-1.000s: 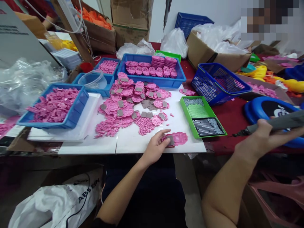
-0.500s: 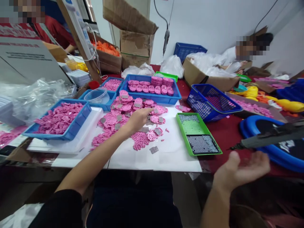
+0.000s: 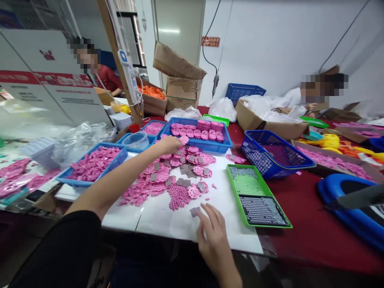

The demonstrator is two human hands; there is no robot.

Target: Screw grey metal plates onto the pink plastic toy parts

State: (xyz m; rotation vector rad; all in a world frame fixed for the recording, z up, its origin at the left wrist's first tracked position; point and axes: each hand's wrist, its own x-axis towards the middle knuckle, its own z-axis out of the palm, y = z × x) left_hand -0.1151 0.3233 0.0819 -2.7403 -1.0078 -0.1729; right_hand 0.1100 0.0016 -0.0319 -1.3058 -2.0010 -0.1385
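Note:
My left hand (image 3: 170, 144) reaches far across the white sheet (image 3: 222, 222) and is closed on a round pink plastic piece (image 3: 184, 140), just in front of the long blue tray (image 3: 225, 146) of stacked pink pieces. Below it lies the pile of pink pieces (image 3: 177, 168) with grey square pads on them. My right hand (image 3: 211, 234) rests near the front of the sheet, fingers spread, its fingertips touching a loose grey square pad (image 3: 194, 211).
A green tray (image 3: 237, 196) of small metal parts lies right of the sheet, a blue basket (image 3: 274, 154) behind it. A blue tray (image 3: 118, 158) of pink parts stands at the left. A grey power tool (image 3: 360, 197) hangs at the right. Two other people sit behind.
My left hand has gone further out and picked up a pink piece near the long blue tray. My right hand has come in from the right edge onto the sheet by the grey pad.

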